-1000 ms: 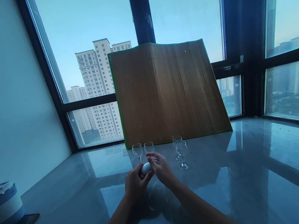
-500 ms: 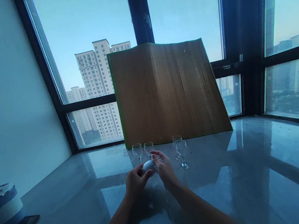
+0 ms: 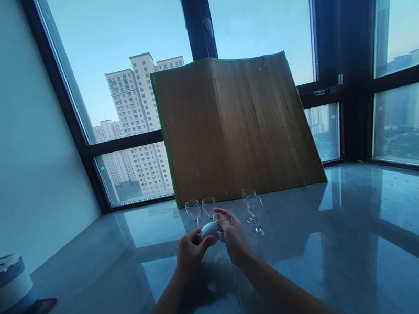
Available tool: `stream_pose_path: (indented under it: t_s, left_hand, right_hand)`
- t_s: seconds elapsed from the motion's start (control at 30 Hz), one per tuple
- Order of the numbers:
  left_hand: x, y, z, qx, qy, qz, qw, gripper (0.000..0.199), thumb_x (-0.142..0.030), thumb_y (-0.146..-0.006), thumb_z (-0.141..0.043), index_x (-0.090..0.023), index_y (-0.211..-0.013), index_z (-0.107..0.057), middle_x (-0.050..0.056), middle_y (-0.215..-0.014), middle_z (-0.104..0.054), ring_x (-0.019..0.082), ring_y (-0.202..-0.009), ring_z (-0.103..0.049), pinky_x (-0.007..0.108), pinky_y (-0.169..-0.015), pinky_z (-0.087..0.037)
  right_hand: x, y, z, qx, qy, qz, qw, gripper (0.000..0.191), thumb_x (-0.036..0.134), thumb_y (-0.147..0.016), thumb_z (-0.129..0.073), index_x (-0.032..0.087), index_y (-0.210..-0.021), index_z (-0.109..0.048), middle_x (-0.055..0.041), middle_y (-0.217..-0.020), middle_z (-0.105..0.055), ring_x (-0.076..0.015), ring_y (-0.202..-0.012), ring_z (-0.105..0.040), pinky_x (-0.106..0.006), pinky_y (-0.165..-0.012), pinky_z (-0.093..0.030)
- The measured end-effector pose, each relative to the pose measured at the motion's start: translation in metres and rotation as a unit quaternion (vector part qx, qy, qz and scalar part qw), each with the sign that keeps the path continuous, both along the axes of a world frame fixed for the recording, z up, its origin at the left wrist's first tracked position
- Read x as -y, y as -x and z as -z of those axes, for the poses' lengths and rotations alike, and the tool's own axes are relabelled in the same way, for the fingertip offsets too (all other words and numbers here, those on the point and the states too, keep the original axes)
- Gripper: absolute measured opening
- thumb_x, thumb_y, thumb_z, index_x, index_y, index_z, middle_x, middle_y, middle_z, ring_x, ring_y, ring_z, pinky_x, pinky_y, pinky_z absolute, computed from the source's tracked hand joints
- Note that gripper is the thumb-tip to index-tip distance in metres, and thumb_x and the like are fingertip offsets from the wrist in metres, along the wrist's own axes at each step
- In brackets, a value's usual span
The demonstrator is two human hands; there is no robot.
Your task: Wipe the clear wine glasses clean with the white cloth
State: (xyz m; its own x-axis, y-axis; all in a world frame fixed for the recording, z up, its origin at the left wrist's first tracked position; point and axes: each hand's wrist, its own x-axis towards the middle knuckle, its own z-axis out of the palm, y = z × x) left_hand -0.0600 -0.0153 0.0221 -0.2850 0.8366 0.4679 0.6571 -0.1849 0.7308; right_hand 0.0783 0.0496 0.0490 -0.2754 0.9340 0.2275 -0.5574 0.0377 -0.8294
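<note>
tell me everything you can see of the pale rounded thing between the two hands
The pale rounded thing looks smooth and whitish with a slight sheen; its material is unclear. The left hand grips its left side, and the right hand's fingers cover its right end, hiding its full outline. It appears held up off the glossy gray surface, and shows just below the leftmost glass in the view.

Board (image 3: pixel 237 135): streaked brown (with a thin green edge)
Cup (image 3: pixel 0 283): blue and pale bands
Held object (image 3: pixel 209 229): pale, whitish-grey
Glasses (image 3: pixel 255 205): clear, colourless
Window frame (image 3: pixel 196 11): near-black
</note>
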Motion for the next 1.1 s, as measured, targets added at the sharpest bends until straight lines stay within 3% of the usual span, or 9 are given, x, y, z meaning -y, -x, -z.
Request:
stream_pose_path:
  t_s: [0.3, 0.43, 0.53, 0.6, 0.77, 0.9, 1.1]
  left_hand:
    - [-0.001, 0.001, 0.002, 0.013, -0.004, 0.01, 1.0, 0.059, -0.07, -0.081, -0.063, -0.012, -0.088, -0.072, -0.003, -0.055, -0.049, 0.011, -0.054, -0.042, 0.024, -0.054, -0.031]
    - [0.0, -0.003, -0.002, 0.059, -0.02, 0.007, 0.998, 0.061, -0.074, -0.079, -0.06, -0.013, -0.077, -0.067, -0.003, -0.054, -0.049, 0.011, -0.052, -0.042, 0.023, -0.053, -0.032]
    - [0.0, -0.003, -0.005, 0.087, -0.039, 0.011, 0.995, 0.063, -0.077, -0.078, -0.06, -0.015, -0.072, -0.064, -0.003, -0.053, -0.048, 0.011, -0.052, -0.042, 0.023, -0.052, -0.032]
    - [0.0, -0.003, -0.005, 0.088, -0.04, 0.02, 0.995, 0.064, -0.078, -0.078, -0.059, -0.015, -0.071, -0.064, -0.003, -0.053, -0.047, 0.011, -0.052, -0.04, 0.023, -0.052, -0.03]
    - [0.0, -0.002, 0.0, 0.048, -0.041, 0.024, 0.998, 0.059, -0.071, -0.08, -0.063, -0.013, -0.076, -0.07, -0.004, -0.053, -0.044, 0.01, -0.053, -0.039, 0.024, -0.052, -0.027]
    - [0.001, -0.002, 0.001, 0.068, -0.034, 0.067, 0.995, 0.059, -0.068, -0.081, -0.065, -0.011, -0.092, -0.075, -0.004, -0.055, -0.044, 0.01, -0.053, -0.039, 0.023, -0.052, -0.028]
    - [-0.003, 0.001, 0.002, 0.112, -0.014, 0.092, 0.989, 0.063, -0.071, -0.077, -0.066, -0.01, -0.091, -0.075, -0.004, -0.052, -0.046, 0.01, -0.049, -0.041, 0.023, -0.05, -0.029]
  right_hand:
    - [-0.001, -0.002, -0.001, 0.01, 0.016, -0.005, 1.0, 0.059, 0.061, -0.072, -0.072, 0.018, -0.11, -0.064, 0.0036, -0.066, -0.054, -0.0127, -0.055, -0.047, -0.025, -0.051, -0.035]
    - [0.0, -0.008, -0.009, 0.058, -0.095, -0.044, 0.993, 0.061, 0.055, -0.074, -0.076, 0.018, -0.119, -0.061, 0.0026, -0.072, -0.058, -0.0141, -0.062, -0.053, -0.027, -0.057, -0.04]
    - [-0.001, -0.012, -0.013, 0.101, -0.194, -0.086, 0.972, 0.075, 0.04, -0.068, -0.086, 0.019, -0.132, -0.054, 0.005, -0.074, -0.057, -0.0131, -0.065, -0.052, -0.026, -0.061, -0.041]
    - [-0.002, -0.013, -0.014, 0.116, -0.221, -0.121, 0.961, 0.084, 0.033, -0.066, -0.087, 0.02, -0.14, -0.048, 0.0064, -0.073, -0.057, -0.0127, -0.065, -0.052, -0.025, -0.061, -0.042]
    - [-0.008, -0.019, -0.016, 0.121, -0.19, -0.143, 0.964, 0.069, 0.038, -0.071, -0.082, 0.017, -0.131, -0.057, 0.0071, -0.067, -0.055, -0.0113, -0.06, -0.049, -0.024, -0.057, -0.038]
    - [-0.009, -0.02, -0.017, 0.109, -0.144, -0.151, 0.972, 0.066, 0.039, -0.069, -0.081, 0.015, -0.126, -0.061, 0.0075, -0.062, -0.053, -0.0105, -0.057, -0.045, -0.024, -0.054, -0.034]
    - [-0.006, -0.013, -0.012, 0.095, -0.109, -0.082, 0.986, 0.058, 0.038, -0.068, -0.079, 0.013, -0.118, -0.067, 0.0042, -0.066, -0.058, -0.0115, -0.057, -0.048, -0.025, -0.055, -0.036]
